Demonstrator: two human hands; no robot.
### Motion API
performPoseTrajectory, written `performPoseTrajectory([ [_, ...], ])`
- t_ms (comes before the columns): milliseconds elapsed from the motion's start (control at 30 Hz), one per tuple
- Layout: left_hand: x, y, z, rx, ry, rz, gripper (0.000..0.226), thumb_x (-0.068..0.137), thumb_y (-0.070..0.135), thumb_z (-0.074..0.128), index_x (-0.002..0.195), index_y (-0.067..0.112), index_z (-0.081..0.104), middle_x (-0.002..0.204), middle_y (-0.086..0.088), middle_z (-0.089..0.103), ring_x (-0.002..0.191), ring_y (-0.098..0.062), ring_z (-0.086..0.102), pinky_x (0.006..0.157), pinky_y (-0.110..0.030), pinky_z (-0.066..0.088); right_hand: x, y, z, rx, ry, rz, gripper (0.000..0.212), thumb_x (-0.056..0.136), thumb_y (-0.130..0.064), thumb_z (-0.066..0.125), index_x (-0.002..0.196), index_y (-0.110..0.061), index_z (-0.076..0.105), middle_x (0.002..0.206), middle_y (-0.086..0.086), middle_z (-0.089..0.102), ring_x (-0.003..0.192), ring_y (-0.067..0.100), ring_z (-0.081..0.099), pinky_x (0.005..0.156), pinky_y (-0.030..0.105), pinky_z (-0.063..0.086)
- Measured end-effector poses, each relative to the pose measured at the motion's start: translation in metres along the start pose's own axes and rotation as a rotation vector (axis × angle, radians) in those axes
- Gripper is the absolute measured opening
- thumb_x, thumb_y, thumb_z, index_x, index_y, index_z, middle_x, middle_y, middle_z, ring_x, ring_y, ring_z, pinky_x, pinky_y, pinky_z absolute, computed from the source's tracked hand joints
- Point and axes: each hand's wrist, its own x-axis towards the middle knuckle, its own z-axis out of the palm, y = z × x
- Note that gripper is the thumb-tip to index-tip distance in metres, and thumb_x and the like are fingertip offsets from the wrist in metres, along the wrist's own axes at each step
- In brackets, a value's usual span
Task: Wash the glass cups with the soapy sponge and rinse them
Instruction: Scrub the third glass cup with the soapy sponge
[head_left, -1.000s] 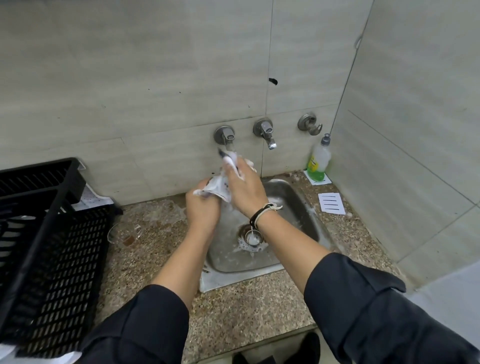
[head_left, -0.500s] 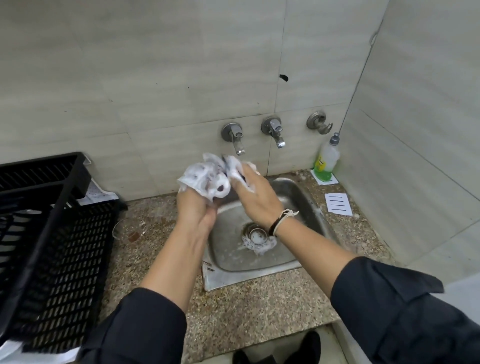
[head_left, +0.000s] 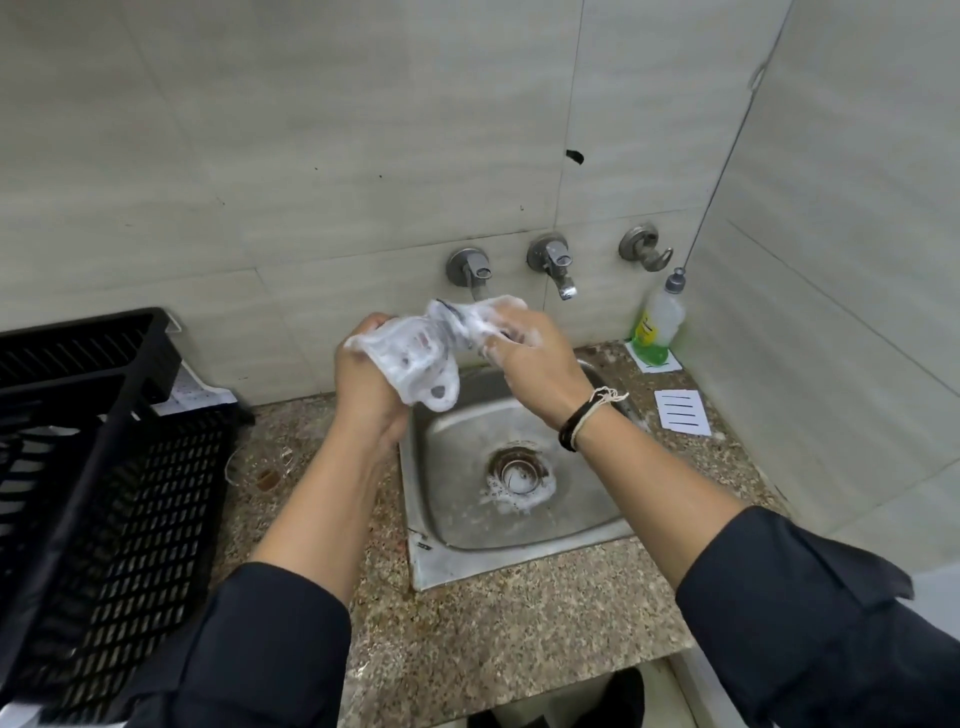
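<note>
Both hands are up over the back edge of the sink (head_left: 519, 551), just below the wall taps. Left hand (head_left: 363, 384) grips a foam-covered glass cup (head_left: 415, 358), fingers curled round its far side, cup tilted with one end pointing toward the right hand. Right hand (head_left: 535, 364) has fingers curled at the cup's other end, buried in suds; a soapy sponge (head_left: 488, 317) seems to be bunched under those fingers, but foam hides its outline, so can't tell exactly where sponge stops and cup starts. Right wrist carries a dark band with a pale string. Below the hands: steel basin, drain (head_left: 517, 470) with a patch of foam round it. Left of the left forearm, on the speckled surface (head_left: 493, 639), a second clear glass cup (head_left: 260, 467) sits, hard to make out, just beside a black slatted crate (head_left: 119, 493) that fills the far left. Beyond the right hand, three wall fittings: left tap (head_left: 470, 267), middle tap (head_left: 553, 262), a third fitting (head_left: 644, 249) further right. Right of the right hand, in the corner, a clear bottle of green liquid (head_left: 657, 325) stands on a paper slip; a lined white card (head_left: 681, 413) lies nearer, well apart from the sink rim. Dark sleeves on both arms.
</note>
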Motion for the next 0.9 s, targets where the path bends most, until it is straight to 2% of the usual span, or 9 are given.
performPoseTrajectory([
  [67,-0.003,-0.010,0.002,-0.053,-0.046,-0.053,0.019,0.092,-0.006,0.050,0.083,0.009,0.057,0.065,0.000,0.062,0.057,-0.013,0.057,0.053,-0.024,0.047,0.005,-0.006,0.000,-0.043,0.025,0.038,0.030,0.080,-0.018,0.048,0.092,-0.003,0.071,0.098,0.010,0.064,0.087,0.029,0.062,0.082,0.049,0.053],
  [133,-0.003,-0.015,0.001,-0.155,-0.024,-0.080,0.029,0.092,-0.015,0.040,0.079,0.007,0.055,0.061,0.000,0.058,0.052,-0.012,0.055,0.048,-0.020,0.044,0.004,-0.013,0.004,-0.066,0.014,-0.005,0.030,0.080,-0.019,0.048,0.088,0.003,0.067,0.094,0.013,0.063,0.082,0.030,0.060,0.073,0.042,0.051],
  [300,-0.016,-0.001,0.005,-0.341,-0.151,-0.130,0.023,0.053,-0.008,0.058,0.057,0.014,0.061,0.050,0.004,0.038,0.041,-0.015,0.033,0.045,-0.017,0.026,0.000,-0.001,0.001,-0.140,-0.025,0.008,0.025,0.091,-0.011,0.054,0.066,-0.013,0.054,0.078,-0.004,0.051,0.066,0.011,0.047,0.067,0.031,0.034],
  [367,-0.011,-0.001,0.010,-0.348,-0.079,-0.141,0.017,0.066,-0.004,0.058,0.062,0.013,0.060,0.055,0.001,0.050,0.046,-0.015,0.046,0.047,-0.019,0.038,0.005,-0.001,0.006,-0.121,0.028,0.040,0.017,0.089,-0.019,0.051,0.078,-0.014,0.062,0.084,-0.007,0.053,0.073,0.011,0.051,0.070,0.030,0.037],
  [500,0.000,-0.001,0.004,-0.244,0.043,-0.180,0.018,0.099,0.014,0.055,0.081,0.011,0.058,0.079,-0.004,0.059,0.071,-0.015,0.058,0.065,-0.028,0.048,-0.004,-0.014,0.013,-0.117,0.081,-0.139,0.031,0.101,-0.023,0.047,0.126,-0.019,0.066,0.120,-0.005,0.063,0.111,0.009,0.054,0.092,0.021,0.044],
  [633,0.001,-0.002,0.006,0.270,-0.178,0.061,0.012,0.083,0.012,0.065,0.080,0.011,0.053,0.076,-0.005,0.058,0.068,-0.007,0.059,0.071,-0.028,0.050,0.013,-0.018,0.009,-0.160,-0.081,-0.118,0.031,0.104,-0.032,0.038,0.123,-0.023,0.061,0.117,-0.003,0.066,0.107,0.013,0.058,0.090,0.027,0.045],
  [700,0.000,-0.005,0.006,0.426,-0.148,0.211,0.016,0.081,0.022,0.066,0.076,0.022,0.050,0.072,0.007,0.057,0.065,0.001,0.051,0.069,-0.026,0.044,0.024,-0.017,0.008,-0.324,-0.145,-0.071,0.029,0.100,-0.035,0.037,0.105,-0.020,0.062,0.102,0.002,0.069,0.092,0.018,0.061,0.076,0.034,0.046],
  [800,-0.011,-0.011,0.010,0.590,-0.143,0.616,0.046,0.081,0.003,0.074,0.071,0.037,0.045,0.067,0.016,0.047,0.062,0.004,0.042,0.058,-0.014,0.031,0.034,-0.013,0.006,-0.452,-0.237,0.051,0.038,0.099,-0.033,0.037,0.079,-0.009,0.059,0.075,0.009,0.065,0.069,0.021,0.057,0.063,0.033,0.037],
  [900,-0.017,-0.016,0.014,0.756,-0.200,0.900,0.028,0.077,0.005,0.081,0.080,0.019,0.057,0.080,0.005,0.044,0.069,-0.009,0.039,0.059,-0.021,0.030,0.043,-0.014,0.003,-0.452,-0.389,0.265,0.040,0.097,-0.036,0.034,0.077,-0.012,0.059,0.072,0.009,0.068,0.072,0.023,0.068,0.058,0.031,0.046],
])
